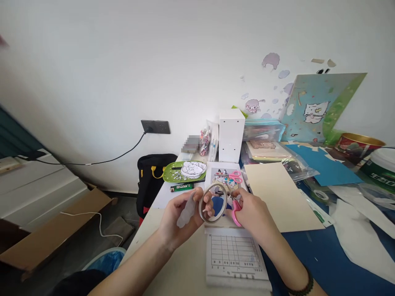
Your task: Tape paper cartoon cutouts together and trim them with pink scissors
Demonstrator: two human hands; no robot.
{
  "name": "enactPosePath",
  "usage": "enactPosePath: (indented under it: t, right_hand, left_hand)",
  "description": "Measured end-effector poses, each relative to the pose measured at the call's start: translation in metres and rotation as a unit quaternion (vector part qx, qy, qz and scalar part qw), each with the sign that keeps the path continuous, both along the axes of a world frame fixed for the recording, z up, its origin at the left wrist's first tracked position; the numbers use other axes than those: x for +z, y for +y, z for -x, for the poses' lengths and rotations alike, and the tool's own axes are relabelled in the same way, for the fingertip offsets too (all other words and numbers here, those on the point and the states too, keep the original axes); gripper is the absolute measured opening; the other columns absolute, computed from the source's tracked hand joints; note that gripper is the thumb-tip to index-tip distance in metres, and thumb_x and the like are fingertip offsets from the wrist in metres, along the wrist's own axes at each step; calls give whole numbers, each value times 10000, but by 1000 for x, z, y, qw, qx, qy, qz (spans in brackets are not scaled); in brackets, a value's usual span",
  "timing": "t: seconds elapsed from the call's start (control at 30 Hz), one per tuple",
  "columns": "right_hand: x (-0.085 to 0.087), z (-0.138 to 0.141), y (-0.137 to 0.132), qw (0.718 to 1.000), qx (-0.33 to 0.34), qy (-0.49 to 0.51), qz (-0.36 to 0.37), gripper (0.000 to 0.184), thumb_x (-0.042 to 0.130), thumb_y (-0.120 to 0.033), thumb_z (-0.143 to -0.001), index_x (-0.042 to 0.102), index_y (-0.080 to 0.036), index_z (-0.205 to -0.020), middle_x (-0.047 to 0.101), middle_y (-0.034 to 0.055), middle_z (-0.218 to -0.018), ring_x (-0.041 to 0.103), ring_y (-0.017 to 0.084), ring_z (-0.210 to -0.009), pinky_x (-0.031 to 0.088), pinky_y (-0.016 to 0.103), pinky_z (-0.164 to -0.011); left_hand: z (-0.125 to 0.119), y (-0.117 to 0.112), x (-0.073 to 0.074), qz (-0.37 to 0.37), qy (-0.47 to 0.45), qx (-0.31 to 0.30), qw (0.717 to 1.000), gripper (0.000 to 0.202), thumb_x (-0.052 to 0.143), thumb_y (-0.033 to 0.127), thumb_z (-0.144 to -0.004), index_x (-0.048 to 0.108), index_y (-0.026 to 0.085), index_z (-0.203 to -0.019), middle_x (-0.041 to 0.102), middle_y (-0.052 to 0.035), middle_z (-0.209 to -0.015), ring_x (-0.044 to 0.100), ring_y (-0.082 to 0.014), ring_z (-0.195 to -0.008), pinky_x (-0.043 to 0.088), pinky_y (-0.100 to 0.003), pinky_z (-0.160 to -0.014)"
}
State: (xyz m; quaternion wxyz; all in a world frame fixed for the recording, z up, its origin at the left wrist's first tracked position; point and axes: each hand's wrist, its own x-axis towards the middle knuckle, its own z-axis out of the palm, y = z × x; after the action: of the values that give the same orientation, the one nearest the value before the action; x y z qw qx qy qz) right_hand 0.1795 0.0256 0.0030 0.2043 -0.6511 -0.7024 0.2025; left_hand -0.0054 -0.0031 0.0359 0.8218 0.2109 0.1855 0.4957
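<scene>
My left hand (pixel 180 218) is closed around a narrow roll of tape (pixel 200 209), held upright on its edge by the fingers. A pale, translucent piece with a wavy outline (pixel 187 213) lies against the same palm. My right hand (pixel 251 207) grips pink-handled scissors (pixel 236 213), their blades close to the tape roll and partly hidden. Beneath both hands is a sheet with printed cartoon figures (pixel 218 174). A second pink handle (pixel 235 176) shows on that sheet, beyond my right hand. Nearer to me lies a pad with a printed grid (pixel 236 253).
A green tray (pixel 169 174) with paper cutouts sits at the left, behind a green strip (pixel 182 188). A white box (pixel 231 135) stands against the wall. Cream card (pixel 280 197), blue card (pixel 324 166) and white paper scraps (pixel 358 234) cover the right side.
</scene>
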Motion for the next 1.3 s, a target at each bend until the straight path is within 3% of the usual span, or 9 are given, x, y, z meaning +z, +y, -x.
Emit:
enactPosePath:
  t: [0.23,0.37,0.57,0.73,0.9,0.97,1.1,1.2,1.3]
  right_hand:
    - [-1,2,-3,997,48,50,23,312,659,-224,-631,580,-179,-930,576,-13,-678,531,165,-590,356,262,-553]
    - [5,-2,-10,990,65,121,13,141,581,-279,-754,590,-195,-867,562,-2,-702,539,164,-614,399,283,-583]
    - [18,4,-28,951,176,207,-149,157,565,-340,-833,611,-190,-824,572,51,-834,529,179,-722,442,301,-637]
    - [5,23,-31,919,254,67,-294,155,650,-261,-771,654,-166,-893,594,100,-949,518,258,-892,446,399,-741]
    - [-4,30,-24,860,255,-31,-441,159,518,-92,-849,633,-159,-763,633,72,-809,549,221,-835,447,365,-721]
    - [-1,28,-24,848,232,-28,-476,168,505,-73,-857,618,-151,-760,635,74,-779,557,216,-802,449,361,-709]
    - [4,18,-24,858,130,7,-497,62,541,-92,-846,585,-134,-861,641,113,-840,562,237,-792,453,385,-710]
    - [2,11,-25,878,87,79,-463,95,521,-126,-867,534,-143,-960,631,114,-870,575,233,-815,466,364,-714]
    - [-1,9,-26,902,78,191,-378,121,398,-136,-921,481,-181,-998,617,88,-904,591,199,-850,474,323,-722]
  left_hand:
    - [4,2,0,12,-67,54,996,176,442,92,-750,460,150,-585,421,-21,-716,450,-124,-613,404,-261,-582]
    - [5,2,0,9,-90,59,994,197,432,103,-768,440,153,-578,418,-15,-711,432,-118,-591,388,-257,-558]
    - [2,-1,0,-3,-99,50,994,224,418,99,-790,443,156,-575,446,-19,-706,464,-137,-649,427,-285,-642]
    - [0,-2,1,4,-92,33,995,300,409,181,-856,444,160,-559,438,-13,-669,492,-142,-683,462,-307,-761]
    - [-1,-4,3,13,-69,20,997,353,483,401,-841,446,180,-569,474,-25,-716,536,-154,-723,489,-289,-799]
    - [0,-4,4,-10,-45,22,999,283,529,366,-795,477,183,-586,521,-50,-784,555,-166,-795,483,-280,-839]
    - [3,0,1,-57,13,21,998,82,494,150,-675,545,165,-613,586,-93,-919,548,-190,-967,417,-309,-969]
    - [5,3,-2,-114,67,13,991,164,436,188,-705,592,156,-667,614,-122,-998,520,-249,-1067,390,-393,-991]
    - [3,3,-7,-209,139,19,968,335,392,251,-777,652,120,-942,554,-143,-1260,381,-306,-1269,292,-438,-1067]
